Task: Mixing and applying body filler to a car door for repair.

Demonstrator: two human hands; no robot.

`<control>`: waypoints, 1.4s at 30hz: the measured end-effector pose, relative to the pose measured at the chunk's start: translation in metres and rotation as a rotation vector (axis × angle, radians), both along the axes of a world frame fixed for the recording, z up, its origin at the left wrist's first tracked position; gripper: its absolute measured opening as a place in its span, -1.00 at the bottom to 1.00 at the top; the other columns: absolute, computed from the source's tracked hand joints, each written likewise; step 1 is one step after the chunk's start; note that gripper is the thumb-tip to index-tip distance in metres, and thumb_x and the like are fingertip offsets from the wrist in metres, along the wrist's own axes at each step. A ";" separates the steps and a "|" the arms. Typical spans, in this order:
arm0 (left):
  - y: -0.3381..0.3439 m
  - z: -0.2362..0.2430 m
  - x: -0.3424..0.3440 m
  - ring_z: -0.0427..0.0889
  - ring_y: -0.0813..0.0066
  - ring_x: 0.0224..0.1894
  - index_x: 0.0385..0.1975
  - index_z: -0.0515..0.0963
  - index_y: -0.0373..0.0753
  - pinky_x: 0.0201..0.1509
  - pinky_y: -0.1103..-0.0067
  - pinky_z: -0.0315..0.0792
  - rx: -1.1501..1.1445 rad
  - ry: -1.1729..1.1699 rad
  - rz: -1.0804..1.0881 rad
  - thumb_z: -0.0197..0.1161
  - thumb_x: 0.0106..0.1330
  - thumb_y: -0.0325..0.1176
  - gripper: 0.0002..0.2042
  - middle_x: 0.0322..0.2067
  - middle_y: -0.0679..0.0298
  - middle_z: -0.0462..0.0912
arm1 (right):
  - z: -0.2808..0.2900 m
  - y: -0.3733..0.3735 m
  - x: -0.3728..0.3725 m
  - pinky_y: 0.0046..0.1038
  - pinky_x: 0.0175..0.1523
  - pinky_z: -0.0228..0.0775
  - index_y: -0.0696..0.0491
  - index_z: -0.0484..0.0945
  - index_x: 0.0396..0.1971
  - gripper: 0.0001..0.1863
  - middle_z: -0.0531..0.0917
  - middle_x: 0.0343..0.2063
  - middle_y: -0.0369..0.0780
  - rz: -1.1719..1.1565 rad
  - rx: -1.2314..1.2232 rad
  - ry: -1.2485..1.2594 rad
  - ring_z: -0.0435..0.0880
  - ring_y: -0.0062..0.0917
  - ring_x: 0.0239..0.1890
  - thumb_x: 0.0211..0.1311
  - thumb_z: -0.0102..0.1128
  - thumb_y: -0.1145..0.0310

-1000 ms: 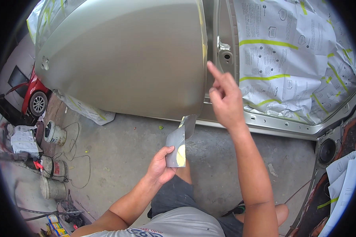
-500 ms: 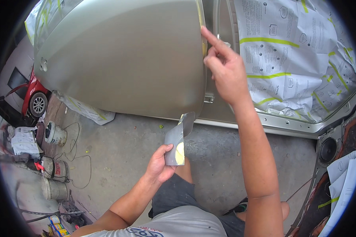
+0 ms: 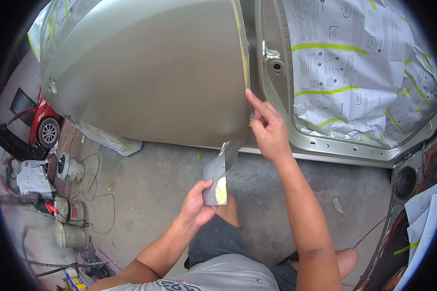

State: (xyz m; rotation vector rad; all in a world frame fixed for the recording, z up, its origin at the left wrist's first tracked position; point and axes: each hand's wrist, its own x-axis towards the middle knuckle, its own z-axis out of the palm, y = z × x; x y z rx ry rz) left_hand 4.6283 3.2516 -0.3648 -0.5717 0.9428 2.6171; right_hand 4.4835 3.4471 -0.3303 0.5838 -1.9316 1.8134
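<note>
A large silver-beige car body panel (image 3: 150, 72) fills the upper middle of the view. Along its right edge runs a narrow strip of yellow putty (image 3: 243, 43). My right hand (image 3: 270, 131) has its index finger stretched out, the tip touching this edge low on the strip; the other fingers are curled and hold nothing visible. In my left hand (image 3: 197, 206) is a flat grey mixing plate (image 3: 213, 177), thumb on top. A yellow dab of putty (image 3: 221, 190) lies on it. A thin grey sheet (image 3: 232, 153) sticks out behind the plate's upper end.
Right of the panel is a car doorway covered with printed masking paper (image 3: 344, 72) and yellow-green tape. Several buckets (image 3: 72, 211) and a cable (image 3: 113, 213) are on the floor at left, near a red car (image 3: 44, 121). A door interior with a speaker (image 3: 407, 183) stands at right.
My right hand has slid down along the panel's edge toward me, its index finger still at the edge. My left hand holds the plate in nearly the same place.
</note>
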 end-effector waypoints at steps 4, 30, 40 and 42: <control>0.002 0.002 -0.001 0.59 0.39 -0.10 -0.01 0.39 -0.37 0.04 0.45 0.48 0.002 0.014 -0.029 0.06 0.34 -0.35 -0.71 -0.15 0.19 0.57 | -0.014 0.018 0.006 -0.58 -0.32 0.29 -0.17 0.50 0.18 -0.33 0.33 -0.55 -0.30 -0.044 0.134 0.024 0.32 -0.62 -0.52 0.00 0.01 0.65; 0.043 0.009 0.002 0.62 0.53 -0.29 0.21 0.30 -0.37 -0.44 0.71 0.59 0.016 -0.224 -0.166 0.03 0.30 -0.41 -0.54 0.15 0.18 0.46 | -0.027 0.087 0.155 -0.29 -0.42 0.44 -0.38 0.32 0.28 -0.30 0.51 -0.52 -0.24 0.418 0.982 -0.072 0.57 -0.32 -0.50 0.07 0.08 0.43; 0.044 -0.016 0.001 0.61 0.45 -0.01 0.19 0.33 -0.33 0.07 0.56 0.54 0.144 -0.096 -0.301 0.07 0.32 -0.40 -0.57 0.07 0.19 0.55 | -0.026 0.098 0.157 -0.31 -0.45 0.38 -0.30 0.37 0.26 -0.32 0.50 -0.55 -0.25 0.285 0.650 -0.245 0.52 -0.32 -0.54 0.05 0.10 0.45; 0.043 -0.021 0.003 0.62 0.45 -0.02 0.19 0.33 -0.33 0.06 0.55 0.54 0.178 -0.100 -0.316 0.07 0.32 -0.40 -0.57 0.05 0.19 0.55 | -0.030 0.102 0.157 -0.31 -0.44 0.38 -0.29 0.37 0.27 -0.31 0.49 -0.56 -0.24 0.253 0.647 -0.247 0.51 -0.32 -0.55 0.05 0.09 0.46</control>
